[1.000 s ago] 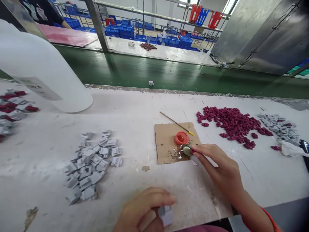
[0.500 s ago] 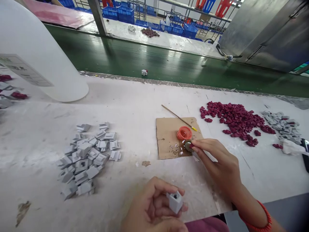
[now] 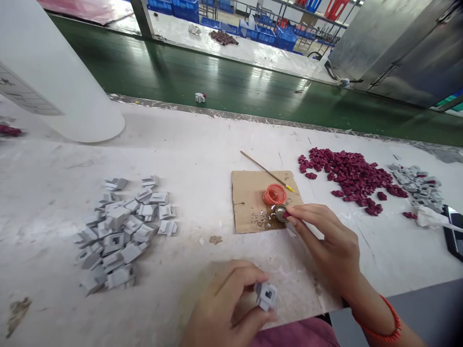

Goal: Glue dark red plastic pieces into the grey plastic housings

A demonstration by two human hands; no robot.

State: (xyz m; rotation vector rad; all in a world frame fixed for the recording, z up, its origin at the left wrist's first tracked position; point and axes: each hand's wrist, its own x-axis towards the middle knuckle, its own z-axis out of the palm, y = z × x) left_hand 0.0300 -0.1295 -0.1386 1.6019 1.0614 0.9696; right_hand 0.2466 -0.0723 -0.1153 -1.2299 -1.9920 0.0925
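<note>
My left hand (image 3: 227, 308) sits at the near table edge and pinches a small grey plastic block (image 3: 266, 294) with a square hole facing up. My right hand (image 3: 325, 238) reaches onto a brown cardboard square (image 3: 249, 200) and holds a small dark red piece (image 3: 286, 214) against a metal bottle cap (image 3: 279, 212). An orange cap (image 3: 274, 194) lies just behind the bottle cap. A thin stick with a yellow tip (image 3: 267, 172) rests across the cardboard's far corner.
A pile of grey blocks (image 3: 123, 231) lies at left, a heap of dark red pieces (image 3: 347, 176) at right with more grey parts (image 3: 415, 185) beyond. A large white container (image 3: 61, 82) stands at far left. A green conveyor belt (image 3: 231, 91) runs behind the table.
My left hand has turned the grey block so its square hole shows. The right hand stays at the bottle cap. The view has tilted down slightly.
</note>
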